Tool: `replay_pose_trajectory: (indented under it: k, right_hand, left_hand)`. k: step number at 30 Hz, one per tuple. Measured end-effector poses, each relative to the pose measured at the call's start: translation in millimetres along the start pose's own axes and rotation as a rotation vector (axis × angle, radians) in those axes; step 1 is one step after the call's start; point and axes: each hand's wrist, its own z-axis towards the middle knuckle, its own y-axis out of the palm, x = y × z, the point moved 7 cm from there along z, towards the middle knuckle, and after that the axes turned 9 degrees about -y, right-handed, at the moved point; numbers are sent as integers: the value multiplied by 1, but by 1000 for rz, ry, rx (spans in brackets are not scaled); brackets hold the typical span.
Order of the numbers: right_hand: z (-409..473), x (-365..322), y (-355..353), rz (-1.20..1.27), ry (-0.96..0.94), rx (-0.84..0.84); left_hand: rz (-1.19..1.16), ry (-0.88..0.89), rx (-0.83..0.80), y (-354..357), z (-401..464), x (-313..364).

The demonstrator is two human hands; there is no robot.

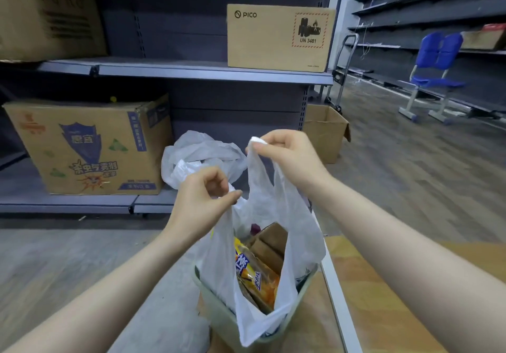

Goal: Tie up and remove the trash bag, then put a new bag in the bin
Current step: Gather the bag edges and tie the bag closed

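Note:
A white plastic trash bag (pixel 273 215) stands in a small pale green bin (pixel 219 314) at the bottom centre. It holds an orange snack wrapper (pixel 254 276) and brown cardboard pieces (pixel 269 243). My left hand (pixel 202 196) pinches the bag's left handle. Higher and to the right, my right hand (pixel 284 153) grips the right handle and pulls it up. The bag's mouth is open between the two hands. Another crumpled white bag (pixel 197 153) lies behind, on the low shelf.
Grey metal shelving (pixel 191 70) stands ahead with a printed carton (pixel 90 147), a PICO box (pixel 279 38) and a large box at top left. An open cardboard box (pixel 325 133) sits on the floor. A blue chair (pixel 435 73) and a hand trolley stand to the right. A wooden surface (pixel 383 298) lies under my right arm.

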Motion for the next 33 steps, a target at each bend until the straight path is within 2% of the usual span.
replay_pose_trajectory:
  k: [6,13,18,20,22,24,26,28,30,31,33]
  right_hand:
    - [-9,3,54,122,-132,-190]
    - [-22,27,90,-126,-262,-354]
    - [-37,35,109,-155,-347,-535]
    - [-39,38,115,-159,-387,-564]
    - [-42,42,121,-171,-411,-589]
    - [-46,44,127,-212,-481,-573]
    - [-49,47,127,-221,-555,-487]
    - [-49,54,125,-182,-570,-399]
    - [-49,55,122,-178,-611,-317]
    - [-49,54,120,-183,-637,-282]
    - [-49,50,117,-188,-662,-209]
  left_hand:
    - [12,132,-15,-12,-13,-6]
    - [42,306,40,-29,-26,-16]
    - [-60,290,15,-44,-21,-24]
    - [-14,330,-11,-46,-22,-22]
    - [125,449,-12,-45,-24,-16]
    - [385,684,34,-38,-30,-6]
    - [631,924,132,-29,-40,-1]
    - [753,1086,278,-29,-50,0]
    - [788,1120,405,-32,-54,-5]
    - [787,1072,429,-33,-52,-12]
    - [801,879,379,-27,-41,-32]
